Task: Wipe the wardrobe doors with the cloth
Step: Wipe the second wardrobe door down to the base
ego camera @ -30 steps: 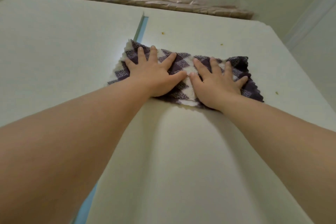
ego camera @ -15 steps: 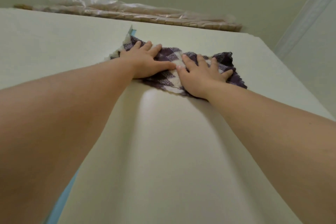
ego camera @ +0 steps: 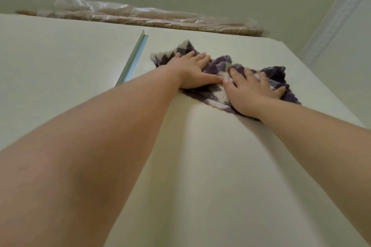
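Note:
A purple-and-white patterned cloth (ego camera: 220,64) lies flat against the upper part of the right cream wardrobe door (ego camera: 210,156). My left hand (ego camera: 192,71) presses on the cloth's left half with its fingers straight. My right hand (ego camera: 253,90) presses on the right half, fingers spread and flat. The two thumbs nearly meet in the middle. Most of the cloth's centre is hidden under my hands.
The left wardrobe door (ego camera: 60,70) stands beside the right one, with a narrow blue-edged gap (ego camera: 134,60) between them. A long bundle wrapped in clear plastic (ego camera: 150,18) lies on top of the wardrobe. A white wall moulding (ego camera: 337,12) runs at the right.
Both hands and the cloth have slid to the right, away from the gap between the doors. The cloth has bunched up slightly.

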Demonstrator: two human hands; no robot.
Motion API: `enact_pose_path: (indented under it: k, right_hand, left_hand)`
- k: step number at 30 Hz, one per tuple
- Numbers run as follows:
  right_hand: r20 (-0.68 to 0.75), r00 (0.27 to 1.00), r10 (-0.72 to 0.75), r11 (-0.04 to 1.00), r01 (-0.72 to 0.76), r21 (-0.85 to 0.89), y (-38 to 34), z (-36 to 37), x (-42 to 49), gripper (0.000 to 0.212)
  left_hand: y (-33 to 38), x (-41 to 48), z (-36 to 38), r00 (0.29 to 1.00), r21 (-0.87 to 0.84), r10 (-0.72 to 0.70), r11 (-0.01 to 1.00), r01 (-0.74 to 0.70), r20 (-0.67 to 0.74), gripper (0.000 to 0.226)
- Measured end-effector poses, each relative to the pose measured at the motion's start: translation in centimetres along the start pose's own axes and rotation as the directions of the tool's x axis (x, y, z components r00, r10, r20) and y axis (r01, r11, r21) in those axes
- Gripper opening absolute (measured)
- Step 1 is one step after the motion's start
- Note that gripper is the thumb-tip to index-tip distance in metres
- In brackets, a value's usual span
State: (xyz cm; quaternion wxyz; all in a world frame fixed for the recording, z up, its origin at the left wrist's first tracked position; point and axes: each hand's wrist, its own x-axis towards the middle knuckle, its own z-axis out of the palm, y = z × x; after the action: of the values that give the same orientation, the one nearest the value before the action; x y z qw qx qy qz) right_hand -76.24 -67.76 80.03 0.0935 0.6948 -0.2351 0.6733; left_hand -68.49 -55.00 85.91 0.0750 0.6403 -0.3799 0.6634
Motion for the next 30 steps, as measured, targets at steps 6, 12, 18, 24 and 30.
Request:
enact_pose_path:
  k: [6, 12, 18, 24, 30]
  right_hand:
    - [0.006, 0.999, 0.034, 0.999, -0.034, -0.01, 1.1, -0.2, -1.5, 0.053]
    - [0.041, 0.999, -0.01, 1.0, 0.01, -0.009, -0.3, 0.0, -3.1, 0.051]
    - [0.066, 0.989, -0.131, 0.991, 0.13, 0.009, -4.6, 0.5, -3.2, 0.047]
    - [0.081, 0.977, -0.196, 0.98, 0.192, 0.049, -6.2, 0.1, -2.8, 0.05]
    - [0.127, 0.959, -0.251, 0.968, 0.253, 0.006, -5.3, 0.4, -4.7, 0.047]
  left_hand:
    - [1.2, -0.7, 0.2, 1.0, -0.097, -0.005, 0.995, 0.006, 0.012, 0.089]
    - [-0.2, -3.1, 0.8, 0.993, -0.096, -0.121, 0.988, 0.119, -0.017, 0.098]
    - [-4.2, -6.3, 0.8, 0.958, -0.112, -0.285, 0.954, 0.279, -0.04, 0.1]
    - [-4.4, -7.8, 1.2, 0.945, -0.134, -0.319, 0.942, 0.307, -0.08, 0.086]
    - [-3.5, -10.1, 1.5, 0.952, -0.116, -0.304, 0.948, 0.298, -0.039, 0.07]
